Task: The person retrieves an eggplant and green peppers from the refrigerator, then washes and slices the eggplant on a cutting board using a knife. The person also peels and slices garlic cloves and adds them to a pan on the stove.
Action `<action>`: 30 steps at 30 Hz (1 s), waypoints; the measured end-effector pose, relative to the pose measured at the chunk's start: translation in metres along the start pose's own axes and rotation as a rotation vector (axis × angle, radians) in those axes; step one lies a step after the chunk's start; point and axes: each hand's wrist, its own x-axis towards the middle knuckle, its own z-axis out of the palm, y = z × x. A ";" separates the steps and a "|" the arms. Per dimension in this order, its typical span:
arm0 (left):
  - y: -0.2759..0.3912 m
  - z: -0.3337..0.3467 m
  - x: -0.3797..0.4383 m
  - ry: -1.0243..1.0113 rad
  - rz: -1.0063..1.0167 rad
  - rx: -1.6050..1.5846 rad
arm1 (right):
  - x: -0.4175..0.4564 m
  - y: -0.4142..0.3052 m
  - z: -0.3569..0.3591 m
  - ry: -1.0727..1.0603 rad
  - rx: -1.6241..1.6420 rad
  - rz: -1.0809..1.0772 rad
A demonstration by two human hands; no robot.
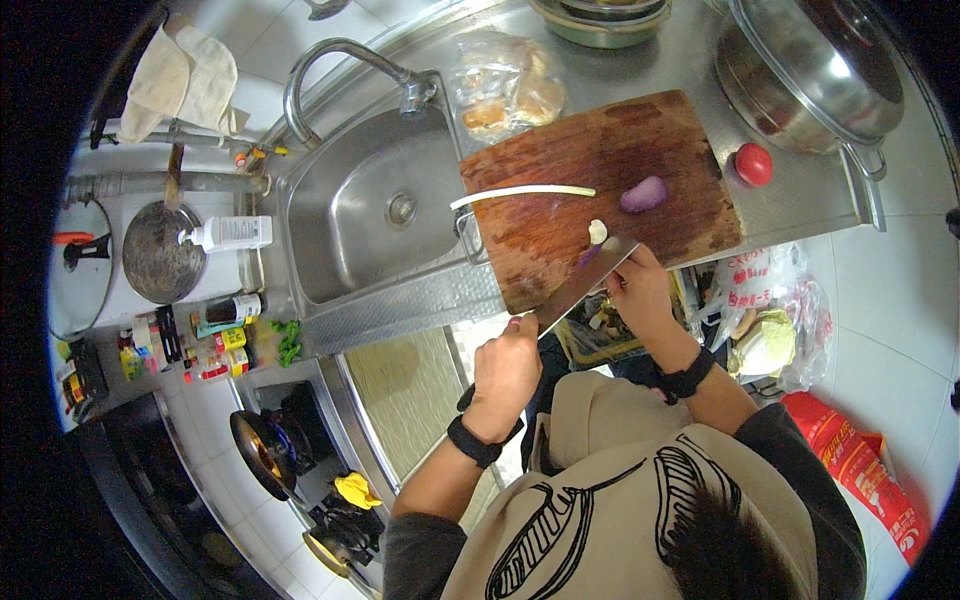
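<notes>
My left hand (511, 366) is closed at the near-left end of a wide-bladed kitchen knife (581, 289); its fist hides the handle. At the blade's other end, the curled fingers of my right hand (643, 291) hold the blade. The knife slants over the front edge of a wooden cutting board (540, 259). Just beyond the blade are a peeled garlic clove (598, 231) and small purple bits (588, 256). Farther back on the board lie a peeled purple onion piece (643, 195) and a long pale stalk (523, 193).
Left of the board is a steel sink (337, 217) with a faucet (349, 49). A tomato (754, 165) sits beside a large steel pot (810, 82). Behind the board lies a plastic bag of bread (510, 90). Below the board's front edge stands a bin (581, 341) with scraps.
</notes>
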 end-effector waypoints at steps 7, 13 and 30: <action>-0.006 -0.006 0.024 -0.112 0.047 0.069 | 0.003 -0.003 0.004 0.035 0.001 0.038; 0.002 0.001 0.047 -0.155 0.024 0.024 | 0.004 -0.010 0.004 0.054 -0.031 0.058; -0.003 0.024 0.065 0.092 0.048 -0.199 | 0.001 -0.010 -0.006 0.180 0.031 0.093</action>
